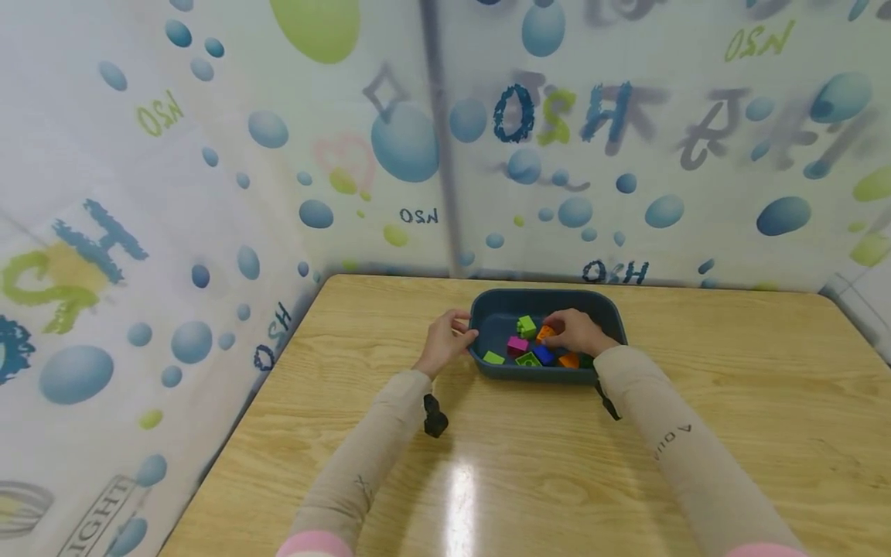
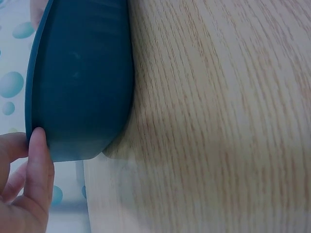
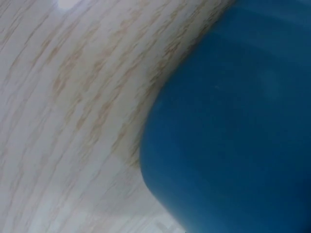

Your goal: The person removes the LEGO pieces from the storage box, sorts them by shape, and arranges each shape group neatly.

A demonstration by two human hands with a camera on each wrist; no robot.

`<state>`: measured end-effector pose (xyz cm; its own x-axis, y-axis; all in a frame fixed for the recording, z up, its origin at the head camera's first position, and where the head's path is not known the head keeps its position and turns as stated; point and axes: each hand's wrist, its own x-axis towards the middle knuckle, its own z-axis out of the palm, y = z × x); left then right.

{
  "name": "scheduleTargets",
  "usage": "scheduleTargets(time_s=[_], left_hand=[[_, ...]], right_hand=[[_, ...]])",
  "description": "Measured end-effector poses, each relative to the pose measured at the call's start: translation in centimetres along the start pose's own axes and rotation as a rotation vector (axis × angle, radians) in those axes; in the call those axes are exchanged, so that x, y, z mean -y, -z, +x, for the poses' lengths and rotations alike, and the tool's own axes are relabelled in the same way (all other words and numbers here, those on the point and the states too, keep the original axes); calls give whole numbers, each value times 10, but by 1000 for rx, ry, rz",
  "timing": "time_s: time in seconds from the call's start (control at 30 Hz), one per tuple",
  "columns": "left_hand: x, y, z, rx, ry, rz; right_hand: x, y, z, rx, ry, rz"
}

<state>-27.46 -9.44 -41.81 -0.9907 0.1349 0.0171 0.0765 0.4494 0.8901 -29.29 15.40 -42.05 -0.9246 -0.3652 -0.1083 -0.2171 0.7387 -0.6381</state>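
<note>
A dark blue rectangular tray (image 1: 494,302) with raised walls stands on the table and holds several toy bricks. With its thumb on the outer wall and fingers over the rim, my left hand (image 1: 444,343) pinches the tray's left end; the left wrist view shows this grip on the tray wall (image 2: 82,77). Inside the tray, my right hand (image 1: 579,331) has its thumb and fingertips around an orange brick (image 1: 545,333). Close by lie a light green brick (image 1: 526,326), a magenta brick (image 1: 517,345) and a blue brick (image 1: 543,355). The right wrist view catches only the tray's outside (image 3: 233,121).
Along the tray's near side are a flat green brick (image 1: 493,357), another green brick (image 1: 527,360) and an orange piece (image 1: 569,360). The wooden table (image 1: 529,464) ends at a patterned curtain (image 1: 487,193) behind and to the left. Black wrist devices (image 1: 435,418) hang under the sleeves.
</note>
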Motion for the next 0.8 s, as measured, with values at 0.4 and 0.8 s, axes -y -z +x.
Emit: scheduleTargets(time_s=[0.4, 0.8], left_hand=[[-1, 0, -2, 2, -12, 0], [-1, -1, -2, -3, 5, 7]], right_hand=[[0, -1, -2, 1, 33, -3], [-1, -3, -4, 10, 64, 24]])
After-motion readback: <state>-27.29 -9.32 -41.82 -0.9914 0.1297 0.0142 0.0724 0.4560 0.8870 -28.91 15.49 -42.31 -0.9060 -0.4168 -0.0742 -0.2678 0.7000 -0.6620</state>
